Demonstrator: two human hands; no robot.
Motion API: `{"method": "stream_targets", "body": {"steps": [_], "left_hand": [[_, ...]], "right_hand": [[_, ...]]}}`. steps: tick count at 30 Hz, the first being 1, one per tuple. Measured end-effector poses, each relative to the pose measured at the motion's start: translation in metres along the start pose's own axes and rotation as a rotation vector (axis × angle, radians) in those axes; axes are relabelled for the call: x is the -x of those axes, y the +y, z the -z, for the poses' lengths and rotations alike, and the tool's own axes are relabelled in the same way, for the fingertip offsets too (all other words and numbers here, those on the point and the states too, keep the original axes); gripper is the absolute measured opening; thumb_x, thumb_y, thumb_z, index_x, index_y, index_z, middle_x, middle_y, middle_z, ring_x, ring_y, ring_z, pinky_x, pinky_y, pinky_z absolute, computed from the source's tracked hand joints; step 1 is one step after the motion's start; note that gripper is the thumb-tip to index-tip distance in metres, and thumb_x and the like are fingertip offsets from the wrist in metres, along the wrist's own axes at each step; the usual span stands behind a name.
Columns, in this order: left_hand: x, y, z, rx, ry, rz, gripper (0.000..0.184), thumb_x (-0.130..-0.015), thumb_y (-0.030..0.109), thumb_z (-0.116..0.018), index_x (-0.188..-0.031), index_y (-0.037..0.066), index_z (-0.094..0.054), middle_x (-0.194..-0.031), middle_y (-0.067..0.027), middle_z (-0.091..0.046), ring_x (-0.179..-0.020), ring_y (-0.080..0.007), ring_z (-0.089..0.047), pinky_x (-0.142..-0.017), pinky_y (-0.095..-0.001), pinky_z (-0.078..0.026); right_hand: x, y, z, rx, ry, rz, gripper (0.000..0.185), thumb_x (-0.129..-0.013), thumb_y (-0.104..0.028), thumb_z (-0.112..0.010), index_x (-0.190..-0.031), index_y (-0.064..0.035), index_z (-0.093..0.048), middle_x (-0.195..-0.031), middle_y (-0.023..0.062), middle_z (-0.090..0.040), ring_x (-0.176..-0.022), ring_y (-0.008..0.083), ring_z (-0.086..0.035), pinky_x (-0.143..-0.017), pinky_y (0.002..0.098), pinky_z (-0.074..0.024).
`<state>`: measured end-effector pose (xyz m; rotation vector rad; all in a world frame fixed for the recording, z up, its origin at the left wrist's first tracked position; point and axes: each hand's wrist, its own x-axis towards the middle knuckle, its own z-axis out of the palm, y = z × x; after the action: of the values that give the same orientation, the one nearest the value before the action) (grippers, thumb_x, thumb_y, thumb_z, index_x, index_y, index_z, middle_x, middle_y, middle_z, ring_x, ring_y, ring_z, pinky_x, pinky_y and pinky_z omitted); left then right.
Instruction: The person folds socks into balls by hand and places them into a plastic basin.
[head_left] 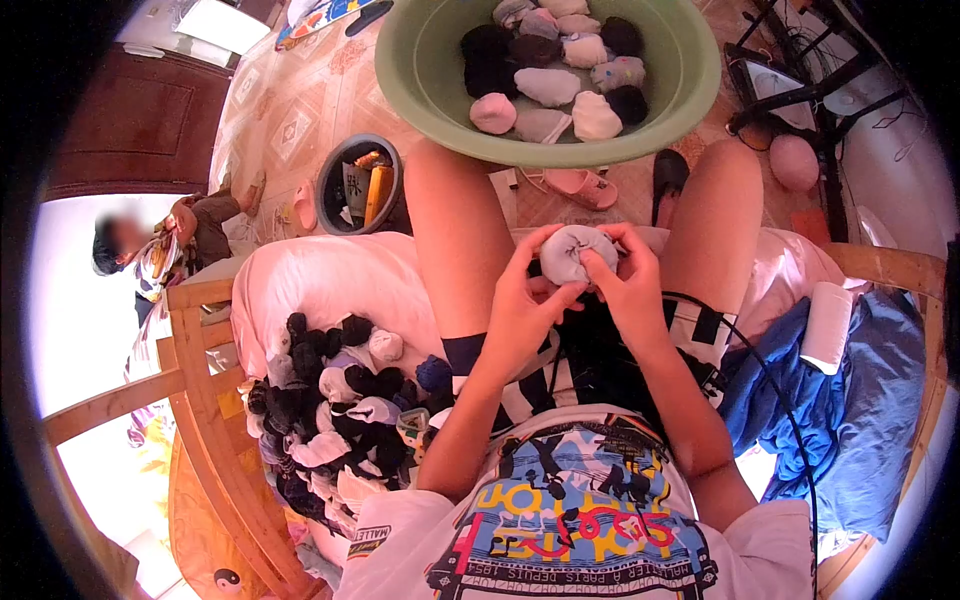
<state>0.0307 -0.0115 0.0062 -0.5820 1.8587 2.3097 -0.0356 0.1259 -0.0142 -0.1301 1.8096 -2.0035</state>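
A pale grey, rounded fabric bundle that looks like a rolled sock (570,242) is held up between the wearer's knees, above the lap; the left hand (535,278) clasps its left side with the fingers curled around it, and the right hand (627,270) closes on the right side, its thumb pressed into the fold on the face; both hands are thus clamped on the one bundle. The step in hand seems to be tucking the cloth in on itself; the next move, I judge, calls for a steady left grip while the right thumb works the edge inward, so that the roll does not spring loose. Just beside the left thigh, on a pink, smooth cloth cover (300,270), lies a heap of loose black, white and grey socks (335,400); ahead, beyond the knees, stands a wide, round, pale green plastic tub (398,100) with compact white, pink, grey and black fabric bundles (547,87) inside; crumpled, shiny dark blue cloth (790,400) lies to the right.
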Motion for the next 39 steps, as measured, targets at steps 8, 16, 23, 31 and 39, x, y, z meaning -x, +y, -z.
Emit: {"method": "stream_targets", "body": {"steps": [8, 16, 23, 31, 39], "left_hand": [[-0.003, -0.012, 0.004, 0.057, -0.015, -0.263, 0.051, -0.088, 0.0, -0.064, -0.135, 0.003, -0.044, -0.122, -0.0082, -0.052, -0.106, -0.0153, -0.057, -0.075, -0.026, -0.054], [-0.001, 0.0, -0.002, -0.444, 0.14, -0.562, 0.032, -0.084, -0.002, -0.062, -0.115, 0.0, -0.054, -0.106, -0.0125, -0.054, -0.097, -0.0241, -0.058, -0.08, -0.0302, -0.049], [-0.017, 0.016, -0.015, -0.427, 0.128, -0.513, 0.027, -0.078, -0.003, -0.061, -0.104, 0.002, -0.055, -0.097, -0.0136, -0.054, -0.084, -0.0282, -0.057, -0.074, -0.0329, -0.047], [-0.029, 0.044, 0.002, -0.443, -0.162, -0.402, 0.03, -0.074, 0.003, -0.067, -0.101, 0.003, -0.054, -0.091, -0.0063, -0.056, -0.083, -0.0137, -0.055, -0.073, -0.0271, -0.046], [-0.015, 0.041, 0.003, -0.769, -0.119, -0.515, 0.037, -0.068, 0.002, -0.071, -0.101, 0.004, -0.055, -0.095, -0.01, -0.058, -0.093, -0.0282, -0.059, -0.081, -0.0348, -0.049]], "right_hand": [[0.003, -0.001, 0.001, -0.179, -0.091, 0.01, 0.025, -0.09, -0.01, -0.066, -0.111, -0.0034, -0.055, -0.099, 0.003, -0.06, -0.081, 0.0057, -0.057, -0.056, 0.0192, -0.0468], [0.023, -0.02, -0.004, -0.13, -0.12, 0.119, 0.022, -0.092, -0.011, -0.064, -0.11, -0.0028, -0.053, -0.099, 0.0018, -0.053, -0.085, 0.0069, -0.055, -0.061, 0.0197, -0.0488], [0.016, -0.029, 0.016, 0.014, -0.117, 0.242, 0.012, -0.098, -0.009, -0.054, -0.105, 0.0005, -0.055, -0.097, 0.0025, -0.05, -0.089, 0.0093, -0.052, -0.076, 0.0214, -0.0438], [0.02, -0.022, 0.02, -0.129, -0.066, 0.139, 0.027, -0.09, -0.012, -0.065, -0.112, -0.0013, -0.053, -0.105, 0.003, -0.05, -0.095, 0.0116, -0.053, -0.087, 0.0245, -0.0424], [0.008, -0.021, 0.031, -0.468, -0.365, -0.426, 0.051, -0.083, -0.02, -0.075, -0.124, 0.0002, -0.055, -0.112, 0.0048, -0.061, -0.1, 0.0138, -0.06, -0.088, 0.0276, -0.0486]]}}
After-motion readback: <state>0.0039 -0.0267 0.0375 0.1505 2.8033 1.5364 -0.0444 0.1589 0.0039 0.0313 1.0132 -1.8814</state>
